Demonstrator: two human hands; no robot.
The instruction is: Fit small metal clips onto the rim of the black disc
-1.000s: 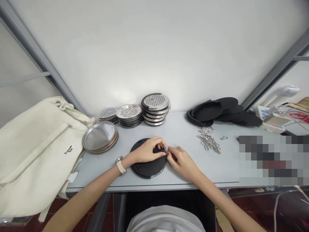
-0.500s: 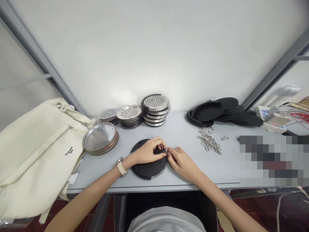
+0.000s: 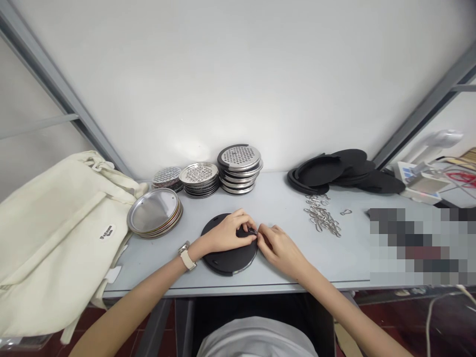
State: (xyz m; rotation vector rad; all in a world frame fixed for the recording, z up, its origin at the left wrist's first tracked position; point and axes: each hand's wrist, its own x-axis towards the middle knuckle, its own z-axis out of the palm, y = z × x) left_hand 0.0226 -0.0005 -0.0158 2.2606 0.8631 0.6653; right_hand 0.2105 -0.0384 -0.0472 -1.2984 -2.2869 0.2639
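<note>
A round black disc-shaped cover (image 3: 232, 260) lies flat on the table, with a thin silvery edge showing along its lower right. My left hand (image 3: 230, 231), wearing a watch, rests across its top, thumb and fingers closed around a small metal clip (image 3: 252, 230) at the disc's right rim. From the right, the fingertips of my right hand (image 3: 277, 248) pinch the clip's other end. The fingers partly hide the clip and the rim under it. A pile of similar metal clips (image 3: 323, 219) lies to the right, with a single one (image 3: 345, 212) apart from it.
Along the wall stand stacks of perforated metal discs (image 3: 199, 173) and a taller stack with black trim (image 3: 240, 157). Plain metal discs (image 3: 154, 210) are piled at left beside a cream bag (image 3: 55, 238). Black covers (image 3: 323, 173) lie back right. A pixelated patch covers the right end.
The clip at the disc's rim has tilted slightly between my fingertips, and my right fingertips have shifted a little. Everything else stays in place.
</note>
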